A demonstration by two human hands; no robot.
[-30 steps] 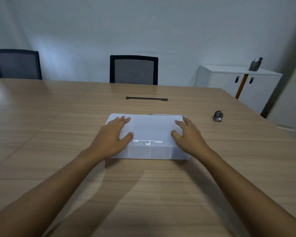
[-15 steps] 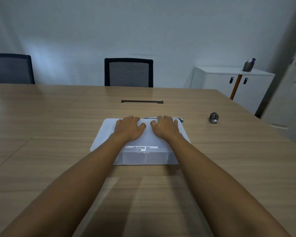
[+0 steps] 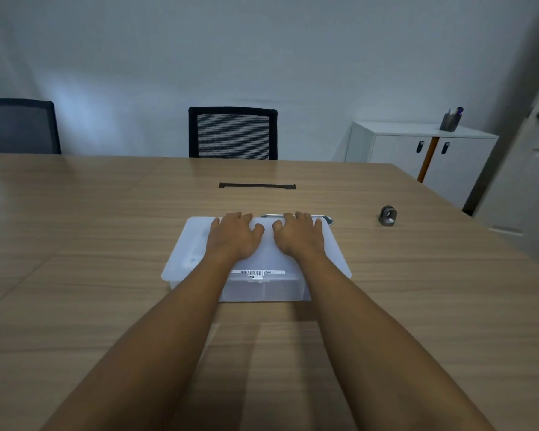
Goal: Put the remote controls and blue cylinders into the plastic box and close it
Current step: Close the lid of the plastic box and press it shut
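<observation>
A translucent white plastic box [image 3: 262, 287] stands on the wooden table in front of me, with its lid [image 3: 187, 253] lying on top and a barcode sticker at the lid's near edge. My left hand [image 3: 232, 236] and my right hand [image 3: 299, 236] rest flat, palms down, side by side on the far half of the lid. Neither hand holds anything. The remote controls and blue cylinders are not visible; only faint shapes show through the lid at the left.
A flat silver-grey object [image 3: 324, 217] lies just behind the box, partly hidden by my right fingers. A small dark metal ring piece [image 3: 388, 216] sits to the right. A black cable slot [image 3: 257, 186], two chairs, a white cabinet [image 3: 417, 150] and a door lie beyond.
My hands slid from the lid's left and right parts inward to its far middle, then stayed there. The view shifted slightly.
</observation>
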